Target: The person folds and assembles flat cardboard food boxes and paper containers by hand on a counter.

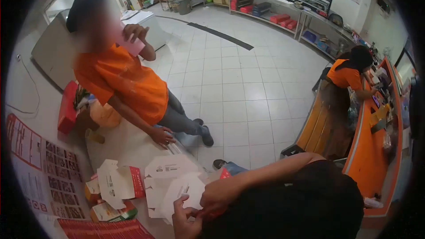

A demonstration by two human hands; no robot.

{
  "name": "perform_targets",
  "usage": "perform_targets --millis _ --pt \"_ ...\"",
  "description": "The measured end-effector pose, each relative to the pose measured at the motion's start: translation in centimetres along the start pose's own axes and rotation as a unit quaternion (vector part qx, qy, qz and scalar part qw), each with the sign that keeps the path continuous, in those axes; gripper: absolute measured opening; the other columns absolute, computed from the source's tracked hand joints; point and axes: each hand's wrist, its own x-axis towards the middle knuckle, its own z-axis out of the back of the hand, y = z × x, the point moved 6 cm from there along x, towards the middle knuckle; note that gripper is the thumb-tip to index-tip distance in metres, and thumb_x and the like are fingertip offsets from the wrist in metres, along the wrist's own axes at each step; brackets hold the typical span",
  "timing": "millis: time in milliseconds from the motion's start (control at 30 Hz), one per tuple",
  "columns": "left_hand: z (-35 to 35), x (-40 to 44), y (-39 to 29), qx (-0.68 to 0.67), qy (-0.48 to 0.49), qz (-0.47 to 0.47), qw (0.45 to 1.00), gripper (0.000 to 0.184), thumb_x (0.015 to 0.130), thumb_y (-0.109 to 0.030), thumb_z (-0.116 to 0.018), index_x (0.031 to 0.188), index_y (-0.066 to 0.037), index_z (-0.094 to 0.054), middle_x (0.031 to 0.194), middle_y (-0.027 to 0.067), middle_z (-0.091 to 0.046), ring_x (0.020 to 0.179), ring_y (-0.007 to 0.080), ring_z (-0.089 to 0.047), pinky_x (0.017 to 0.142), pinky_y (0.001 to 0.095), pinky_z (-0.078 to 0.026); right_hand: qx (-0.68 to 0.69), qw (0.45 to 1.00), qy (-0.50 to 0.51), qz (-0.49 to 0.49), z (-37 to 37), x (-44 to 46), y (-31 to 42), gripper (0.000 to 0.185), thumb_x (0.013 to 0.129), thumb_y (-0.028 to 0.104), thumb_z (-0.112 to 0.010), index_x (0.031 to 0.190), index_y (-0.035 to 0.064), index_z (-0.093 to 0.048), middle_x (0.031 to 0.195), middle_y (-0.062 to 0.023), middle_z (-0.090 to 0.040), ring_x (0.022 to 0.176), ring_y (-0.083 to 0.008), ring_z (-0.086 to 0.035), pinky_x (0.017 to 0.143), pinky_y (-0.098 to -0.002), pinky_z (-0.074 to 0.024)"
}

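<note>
Both of my hands are at a partly folded takeaway carton [191, 185], its white inner side showing, with bits of red near my right wrist. My left hand [186, 221] has thumb and fingers bent round its near edge. Curled against the carton's right side is my right hand [214, 199], its fingertips mostly hidden. Just beyond lies a flat white carton blank [170, 168], partly overlapped by the one I hold. A red-and-white carton [126, 181] stands open to the left.
A stack of red cartons [104, 229] is at the near left. Across the table [128, 144], a person in an orange shirt [128, 88] rests a hand on its edge. Another orange-shirted person [347, 75] leans over an orange counter [376, 150] at right. A wooden bench [316, 126] stands there.
</note>
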Motion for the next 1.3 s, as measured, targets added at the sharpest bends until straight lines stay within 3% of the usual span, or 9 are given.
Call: perform_targets --millis 133,233,333,500,633,667,733,900,1300 --pt "1.8 -0.9 -1.5 0.208 -0.382 -0.255 0.864 0.085 0.082 -0.038 -0.088 0.143 0.001 -0.042 0.147 0.0222 -0.045 0.134 0.0339 -0.048 0.105 0.0489 -0.047 -0.023 0.973 -0.211 -0.088 4.4 -0.6 -0.3 0.034 0.103 0.032 -0.060 0.095 0.0002 -0.070 0.080 -0.0181 -0.072 0.064 -0.0306 -0.066 0.064 -0.0433 -0.0512" --pt "0.2 0.7 -3.3 0.154 -0.284 -0.283 0.903 0.096 0.078 -0.041 -0.090 0.148 -0.004 -0.036 0.156 0.0304 -0.027 0.141 0.0480 -0.035 0.112 0.0607 -0.037 0.248 0.893 -0.295 -0.232 5.2 0.0 -1.8 0.034 0.107 0.029 -0.056 0.110 -0.0011 -0.071 0.085 -0.0062 -0.071 0.081 -0.0120 -0.065 0.074 -0.0326 -0.0554" --pt "0.6 2.5 -1.7 0.128 -0.342 -0.307 0.879 0.080 0.071 -0.034 -0.094 0.136 -0.009 -0.053 0.145 0.0326 -0.040 0.131 0.0513 -0.042 0.105 0.0611 -0.039 0.432 0.852 -0.239 -0.175 2.7 1.5 -3.0 0.043 0.106 0.038 -0.058 0.110 -0.0025 -0.071 0.095 -0.0128 -0.072 0.085 -0.0164 -0.065 0.076 -0.0320 -0.0544" --pt "1.6 1.4 -1.1 0.007 -0.330 -0.396 0.857 0.075 0.073 -0.027 -0.094 0.138 -0.020 -0.057 0.155 0.0299 -0.030 0.146 0.0493 -0.034 0.114 0.0560 -0.037 0.267 0.889 -0.298 -0.225 3.1 3.0 -13.8 0.046 0.101 0.022 -0.063 0.142 0.0043 -0.050 0.133 -0.0122 -0.063 0.118 -0.0239 -0.061 0.106 -0.0415 -0.0452" --pt "3.4 2.6 1.1 -0.039 -0.391 -0.416 0.820 0.071 0.071 -0.026 -0.095 0.133 -0.018 -0.060 0.156 0.0263 -0.030 0.145 0.0449 -0.036 0.115 0.0522 -0.038 -0.185 0.939 -0.273 0.097 2.3 8.1 -17.9 0.050 0.090 0.023 -0.074 0.133 0.0055 -0.058 0.119 -0.0146 -0.066 0.115 -0.0352 -0.061 0.100 -0.0447 -0.0474" --pt "4.6 2.8 2.2 -0.064 -0.423 -0.439 0.790 0.077 0.074 -0.037 -0.093 0.137 -0.011 -0.056 0.156 0.0242 -0.030 0.145 0.0428 -0.036 0.116 0.0513 -0.037 -0.074 0.959 -0.262 0.077 1.3 11.5 -23.2 0.042 0.090 0.023 -0.073 0.126 0.0052 -0.061 0.113 -0.0140 -0.067 0.110 -0.0352 -0.063 0.096 -0.0454 -0.0482" --pt "9.3 3.5 8.3 -0.216 -0.493 -0.381 0.752 0.101 0.083 -0.066 -0.076 0.145 0.003 -0.038 0.149 0.0188 -0.041 0.139 0.0331 -0.044 0.111 0.0470 -0.040 -0.089 0.964 -0.250 0.032 6.2 16.8 -18.2 0.045 0.087 0.029 -0.076 0.121 0.0019 -0.062 0.112 -0.0190 -0.069 0.106 -0.0381 -0.065 0.093 -0.0461 -0.0499" --pt "21.7 4.6 25.5 -0.062 -0.667 0.038 0.741 0.052 0.096 -0.024 -0.071 0.136 0.001 -0.048 0.116 0.0151 -0.061 0.107 0.0265 -0.061 0.094 0.0387 -0.049 -0.181 0.949 -0.258 0.033 11.4 35.3 -17.4 0.057 0.082 0.039 -0.081 0.117 -0.0023 -0.064 0.114 -0.0279 -0.069 0.109 -0.0433 -0.067 0.095 -0.0488 -0.0514" --pt "23.2 9.0 32.8 0.127 -0.573 0.054 0.808 0.048 0.084 -0.015 -0.073 0.129 -0.004 -0.061 0.119 0.0221 -0.063 0.110 0.0385 -0.065 0.095 0.0457 -0.053 -0.264 0.956 -0.127 -0.015 9.4 50.1 -23.8 0.038 0.087 0.020 -0.070 0.119 0.0026 -0.062 0.113 -0.0281 -0.068 0.111 -0.0441 -0.066 0.094 -0.0518 -0.0540"
